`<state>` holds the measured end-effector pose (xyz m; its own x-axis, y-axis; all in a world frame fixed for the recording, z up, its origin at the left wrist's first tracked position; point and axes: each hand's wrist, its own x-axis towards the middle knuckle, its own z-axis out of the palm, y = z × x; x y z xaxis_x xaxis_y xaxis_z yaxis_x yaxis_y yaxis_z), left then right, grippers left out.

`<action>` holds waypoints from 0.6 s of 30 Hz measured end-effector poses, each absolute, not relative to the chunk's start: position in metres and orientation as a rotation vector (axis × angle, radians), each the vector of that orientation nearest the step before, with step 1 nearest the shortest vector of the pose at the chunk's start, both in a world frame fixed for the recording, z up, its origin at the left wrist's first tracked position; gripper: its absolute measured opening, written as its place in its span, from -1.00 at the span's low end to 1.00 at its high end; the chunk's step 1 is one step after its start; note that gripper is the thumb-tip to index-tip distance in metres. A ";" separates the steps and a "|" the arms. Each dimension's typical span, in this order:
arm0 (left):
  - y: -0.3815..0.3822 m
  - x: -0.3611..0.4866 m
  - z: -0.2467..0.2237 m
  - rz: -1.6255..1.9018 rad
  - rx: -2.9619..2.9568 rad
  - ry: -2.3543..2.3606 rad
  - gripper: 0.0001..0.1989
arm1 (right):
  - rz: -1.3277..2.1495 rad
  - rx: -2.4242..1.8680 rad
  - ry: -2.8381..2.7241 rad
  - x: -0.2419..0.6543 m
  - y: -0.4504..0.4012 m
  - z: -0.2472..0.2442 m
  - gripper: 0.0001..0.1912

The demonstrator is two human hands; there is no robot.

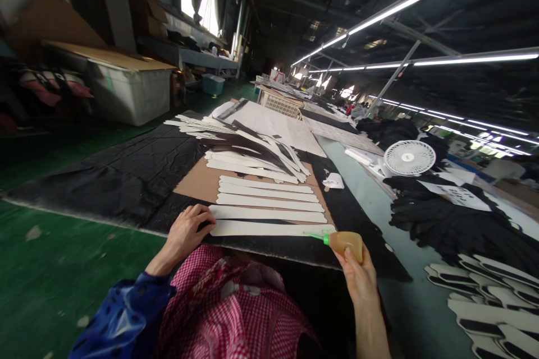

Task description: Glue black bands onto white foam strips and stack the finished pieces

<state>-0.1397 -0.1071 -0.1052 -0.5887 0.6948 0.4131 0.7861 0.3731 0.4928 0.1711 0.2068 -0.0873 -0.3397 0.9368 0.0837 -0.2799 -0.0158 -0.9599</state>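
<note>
My right hand (357,270) is wrapped round a bottle of amber liquid (346,243) with a green cap and a thin green nozzle. The nozzle points left over the right end of the nearest white strip (269,229). At that strip's left end, my left hand (189,231) has its fingers bent together, the tips touching the strip's end. Beyond lie several more white strips (269,202) in rows on a brown board (196,182). A fanned pile of white and dark strips (252,146) rests farther back on the board.
Black sheeting (138,174) covers the table under the board. To the right are a small white fan (410,157), black cloth pieces (433,213) and more strips (497,314). A grey bin (135,92) stands at the left. A white scrap (334,180) lies beside the board.
</note>
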 end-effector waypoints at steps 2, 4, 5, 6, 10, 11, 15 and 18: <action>-0.107 -0.140 -0.105 -1.011 -1.352 -2.486 -0.79 | 1.533 -0.793 -1.279 0.169 0.200 -0.087 -0.28; -0.107 -0.140 -0.106 -1.010 -1.353 -2.483 -0.79 | 1.531 -0.818 -1.284 0.164 0.195 -0.088 -0.23; -0.107 -0.140 -0.106 -1.010 -1.354 -2.482 -0.79 | 1.537 -0.822 -1.287 0.162 0.193 -0.089 -0.21; -0.107 -0.140 -0.106 -1.008 -1.355 -2.481 -0.79 | 1.544 -0.817 -1.291 0.159 0.191 -0.090 -0.19; -0.107 -0.140 -0.106 -0.999 -1.357 -2.486 -0.79 | 1.556 -0.787 -1.291 0.152 0.186 -0.092 -0.15; -0.107 -0.140 -0.106 -0.998 -1.355 -2.486 -0.79 | 1.547 -0.796 -1.290 0.151 0.186 -0.092 -0.13; -0.107 -0.139 -0.105 -1.007 -1.346 -2.479 -0.80 | 1.471 -0.848 -1.338 0.156 0.191 -0.091 -0.10; -0.107 -0.139 -0.106 -1.014 -1.345 -2.475 -0.80 | 1.391 -0.875 -1.366 0.162 0.200 -0.094 -0.11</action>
